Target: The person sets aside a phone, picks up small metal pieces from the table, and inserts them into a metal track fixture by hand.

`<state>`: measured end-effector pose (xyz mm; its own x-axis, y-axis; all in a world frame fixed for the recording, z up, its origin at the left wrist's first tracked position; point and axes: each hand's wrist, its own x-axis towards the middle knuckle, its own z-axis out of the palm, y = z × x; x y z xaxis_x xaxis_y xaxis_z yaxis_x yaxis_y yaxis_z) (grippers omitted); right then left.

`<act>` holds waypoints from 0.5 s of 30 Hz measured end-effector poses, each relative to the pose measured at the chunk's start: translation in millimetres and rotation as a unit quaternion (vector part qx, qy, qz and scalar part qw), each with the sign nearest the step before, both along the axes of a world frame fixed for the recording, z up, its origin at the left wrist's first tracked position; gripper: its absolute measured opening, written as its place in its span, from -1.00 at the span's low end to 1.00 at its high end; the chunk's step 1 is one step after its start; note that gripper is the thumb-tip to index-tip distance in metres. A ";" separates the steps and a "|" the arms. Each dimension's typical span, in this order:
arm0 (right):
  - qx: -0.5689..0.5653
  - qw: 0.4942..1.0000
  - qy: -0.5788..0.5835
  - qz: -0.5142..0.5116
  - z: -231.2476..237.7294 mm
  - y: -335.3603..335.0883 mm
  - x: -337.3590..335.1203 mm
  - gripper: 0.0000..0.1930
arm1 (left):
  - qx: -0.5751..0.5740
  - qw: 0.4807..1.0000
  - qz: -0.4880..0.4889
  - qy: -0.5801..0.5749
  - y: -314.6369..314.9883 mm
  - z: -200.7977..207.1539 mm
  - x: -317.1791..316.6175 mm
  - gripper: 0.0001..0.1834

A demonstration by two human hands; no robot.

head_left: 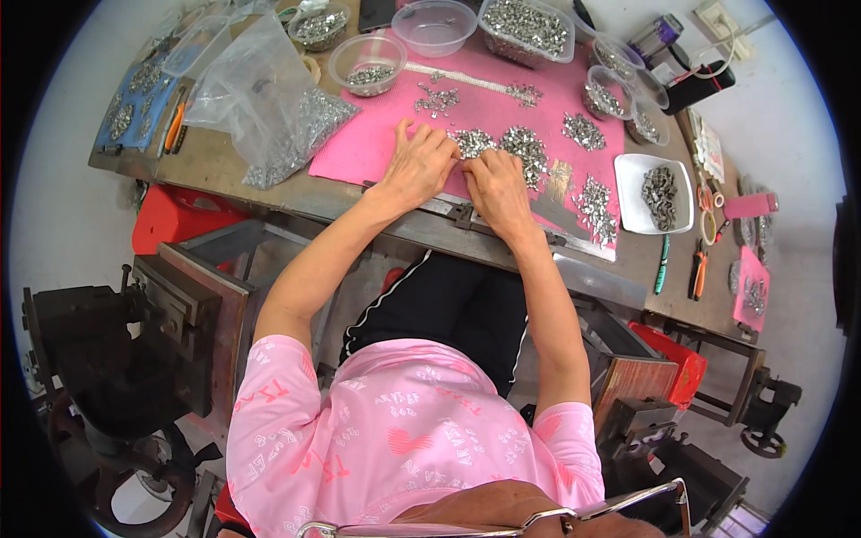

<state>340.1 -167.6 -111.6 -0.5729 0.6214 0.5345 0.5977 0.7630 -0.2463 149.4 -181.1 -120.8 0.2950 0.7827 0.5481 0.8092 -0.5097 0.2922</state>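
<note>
Both hands work close together at the front of a pink mat [359,148] on the bench. My left hand [420,166] is closed in a pinch, index finger and thumb meeting beside a pile of small silvery metal pieces [473,141]. Just to its right, my right hand [498,184] has its fingers curled and pressed together, almost touching the left fingertips. Whatever they pinch is too small or hidden to name. A larger metal pile [527,148] lies right beyond my right hand. Looser metal pieces [595,208] are spread farther right on the mat.
A clear plastic bag [260,112] of metal pieces slumps at the left. Plastic tubs [434,27] line the back. On the right are a white tray [630,211], a green-handled tool [662,264] and orange-handled pliers [698,269]. A metal strip [430,208] runs along the bench's front edge.
</note>
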 end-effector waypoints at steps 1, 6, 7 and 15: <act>0.003 1.000 -0.004 0.001 1.2 -0.1 1.0 -0.89 | -0.023 1.000 -0.006 -0.011 -1.3 2.9 -0.3 -0.87; -0.030 0.999 -0.004 -0.009 0.1 -3.0 13.5 -0.88 | -0.057 0.998 -0.012 0.002 -10.3 9.0 -5.2 -0.90; -0.048 0.999 0.011 -0.010 2.0 -5.3 16.3 -0.88 | -0.079 0.997 -0.010 -0.013 -10.7 9.6 -6.4 -0.91; -0.105 0.992 0.069 -0.033 11.7 -13.2 34.6 -0.89 | -0.072 0.997 0.016 -0.037 -14.3 7.1 -3.3 -0.90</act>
